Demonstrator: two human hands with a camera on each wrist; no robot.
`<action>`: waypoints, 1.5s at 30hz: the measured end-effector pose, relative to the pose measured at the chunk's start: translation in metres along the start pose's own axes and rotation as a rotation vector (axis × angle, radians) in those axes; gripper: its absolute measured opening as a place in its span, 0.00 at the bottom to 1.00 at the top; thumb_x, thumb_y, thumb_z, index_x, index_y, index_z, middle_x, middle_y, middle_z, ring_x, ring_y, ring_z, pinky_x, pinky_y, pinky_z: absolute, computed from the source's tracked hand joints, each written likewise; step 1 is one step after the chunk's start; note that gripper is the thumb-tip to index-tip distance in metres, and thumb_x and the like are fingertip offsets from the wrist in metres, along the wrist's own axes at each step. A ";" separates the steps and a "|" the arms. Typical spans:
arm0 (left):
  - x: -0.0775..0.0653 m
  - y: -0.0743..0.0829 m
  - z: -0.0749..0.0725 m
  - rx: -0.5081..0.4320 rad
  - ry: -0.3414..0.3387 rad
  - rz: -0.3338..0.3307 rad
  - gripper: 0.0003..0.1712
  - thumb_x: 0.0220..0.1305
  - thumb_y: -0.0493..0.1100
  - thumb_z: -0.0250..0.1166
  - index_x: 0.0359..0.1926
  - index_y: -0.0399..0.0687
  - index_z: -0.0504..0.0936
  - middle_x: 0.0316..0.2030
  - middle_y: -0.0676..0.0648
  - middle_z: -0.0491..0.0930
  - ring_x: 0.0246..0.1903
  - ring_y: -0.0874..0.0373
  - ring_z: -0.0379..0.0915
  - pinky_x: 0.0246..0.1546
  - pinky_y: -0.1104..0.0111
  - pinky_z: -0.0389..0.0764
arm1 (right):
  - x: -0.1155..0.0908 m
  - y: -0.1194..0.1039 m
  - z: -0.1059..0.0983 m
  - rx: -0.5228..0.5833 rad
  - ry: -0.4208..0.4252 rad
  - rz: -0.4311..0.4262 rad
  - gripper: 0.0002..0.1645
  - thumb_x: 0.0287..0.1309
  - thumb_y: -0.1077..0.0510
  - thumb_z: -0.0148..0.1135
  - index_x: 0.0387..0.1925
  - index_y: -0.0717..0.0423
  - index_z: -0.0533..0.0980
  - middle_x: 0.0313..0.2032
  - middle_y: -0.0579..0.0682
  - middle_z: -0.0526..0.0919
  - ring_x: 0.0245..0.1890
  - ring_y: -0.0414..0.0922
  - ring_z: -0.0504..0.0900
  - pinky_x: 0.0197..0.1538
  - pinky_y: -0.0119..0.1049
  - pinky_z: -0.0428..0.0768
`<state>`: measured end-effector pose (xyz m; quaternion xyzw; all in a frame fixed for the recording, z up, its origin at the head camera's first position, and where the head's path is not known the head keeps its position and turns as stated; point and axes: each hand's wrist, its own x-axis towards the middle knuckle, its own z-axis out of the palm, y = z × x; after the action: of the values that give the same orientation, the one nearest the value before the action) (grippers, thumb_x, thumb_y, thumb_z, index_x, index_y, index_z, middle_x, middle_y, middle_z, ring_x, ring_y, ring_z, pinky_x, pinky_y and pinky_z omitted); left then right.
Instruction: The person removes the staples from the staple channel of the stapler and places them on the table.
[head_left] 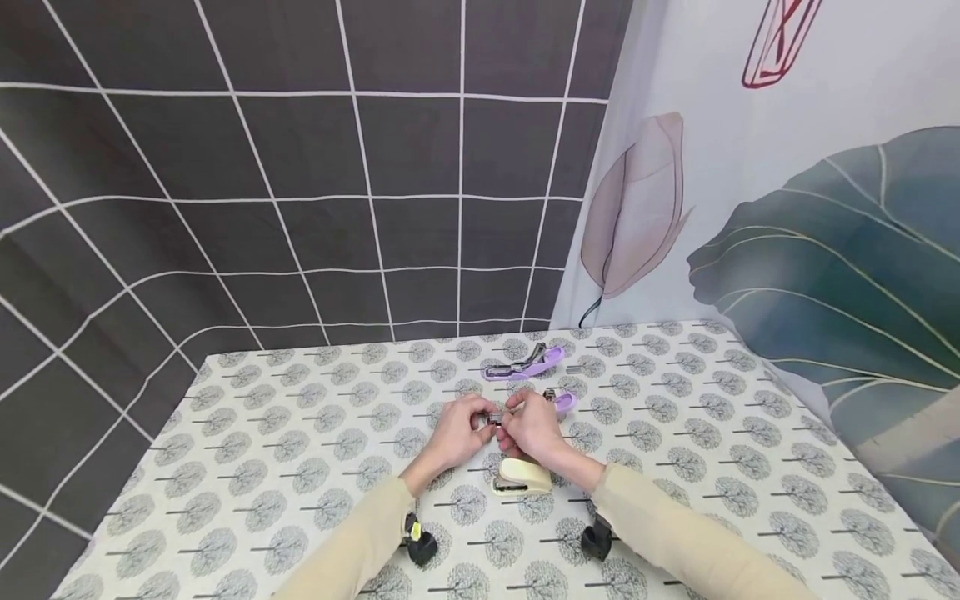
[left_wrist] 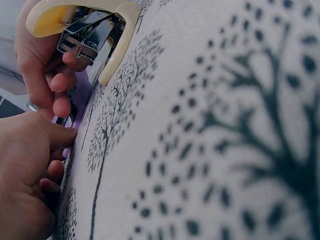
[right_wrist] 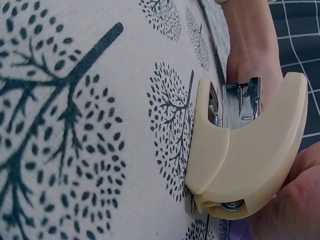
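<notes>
Nearest my head camera, cream sleeves (head_left: 352,546) reach over the tree-patterned worktop (head_left: 337,400). From my station, the left hand (head_left: 456,429) and right hand (head_left: 534,427) face each other, each grip narrowed to a pinch about one small metal piece (head_left: 492,419). The opened purple stapler (head_left: 527,367) lies on the far side, its long axis roughly left to right. The cream stapler (head_left: 531,473) rests on the near side, closest to the right hand. A second purple body (head_left: 566,403), partly hidden, shows just right of that hand. The metal piece lies between both grips, neither plainly nearer; whether it joins the purple body, I cannot tell.
</notes>
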<state>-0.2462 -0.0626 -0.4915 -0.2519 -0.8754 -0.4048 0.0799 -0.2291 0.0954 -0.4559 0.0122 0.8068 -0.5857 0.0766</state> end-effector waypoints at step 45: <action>0.000 0.004 -0.003 0.006 -0.005 -0.020 0.12 0.52 0.31 0.74 0.39 0.41 0.86 0.28 0.52 0.76 0.24 0.63 0.66 0.28 0.72 0.69 | -0.002 -0.001 -0.003 -0.147 0.044 -0.047 0.04 0.57 0.70 0.59 0.29 0.66 0.79 0.18 0.52 0.82 0.09 0.39 0.73 0.15 0.34 0.77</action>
<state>-0.2440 -0.0629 -0.4866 -0.2441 -0.8792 -0.4023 0.0745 -0.2273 0.0976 -0.4541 0.0006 0.8491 -0.5262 0.0455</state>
